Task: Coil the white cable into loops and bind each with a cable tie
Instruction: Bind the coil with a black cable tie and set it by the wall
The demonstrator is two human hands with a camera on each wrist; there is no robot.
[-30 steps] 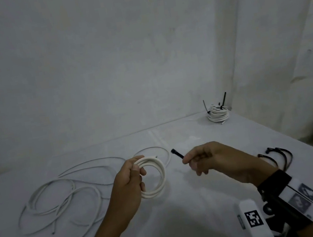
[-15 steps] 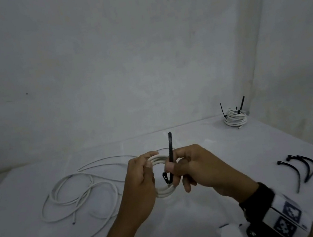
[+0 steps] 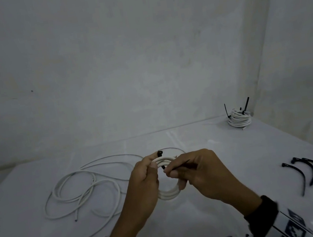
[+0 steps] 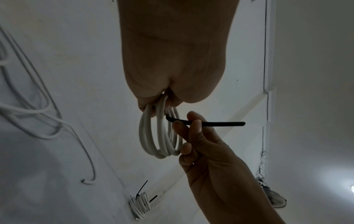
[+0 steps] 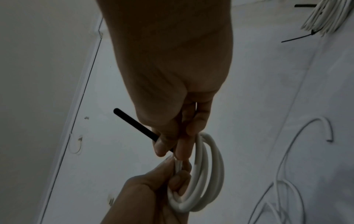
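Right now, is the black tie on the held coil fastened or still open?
Open: black tie passes through the coil, its free tail pinched by the right hand, not through its head.

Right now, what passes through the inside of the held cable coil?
A black cable tie runs through the coil, pinched by the right hand. The left hand covers part of the coil, so the tie's path around the strands is hidden.

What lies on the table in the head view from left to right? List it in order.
Loose white cable → left hand gripping the coiled loops → right hand pinching a black cable tie → bound coil at the far corner → spare black ties.
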